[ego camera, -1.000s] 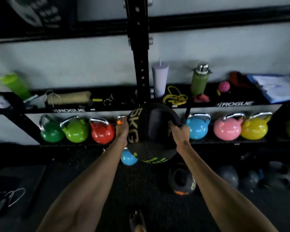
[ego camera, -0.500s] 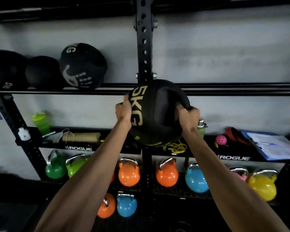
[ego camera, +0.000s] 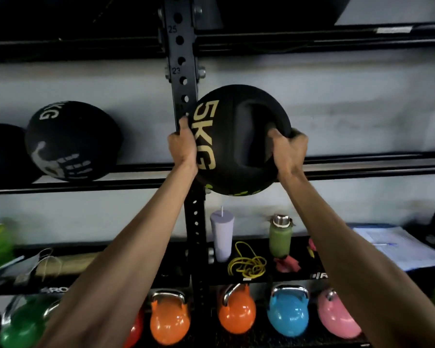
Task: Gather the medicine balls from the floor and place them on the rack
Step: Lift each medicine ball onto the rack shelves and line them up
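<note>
I hold a black 5KG medicine ball [ego camera: 239, 136] with moulded grips up in front of the rack, just right of the black upright post [ego camera: 182, 79]. My left hand [ego camera: 182, 145] grips its left side and my right hand [ego camera: 288, 149] curls round its right handle. The ball's underside hangs level with the ball shelf rails [ego camera: 362, 169]; I cannot tell whether it touches them. On that shelf to the left sits another black medicine ball [ego camera: 72, 141] with a grey hand print, and part of a third ball [ego camera: 0, 151] at the left edge.
Below is a shelf with a lilac tumbler [ego camera: 221, 237], a green bottle [ego camera: 280, 238], a yellow cord [ego camera: 248, 266] and papers [ego camera: 397, 247]. Coloured kettlebells [ego camera: 236, 312] line the lowest shelf. The ball shelf runs bare to the right of the post.
Both hands have lifted the ball from waist height up to the ball shelf and slightly to the right of the post. The view has tilted up with it.
</note>
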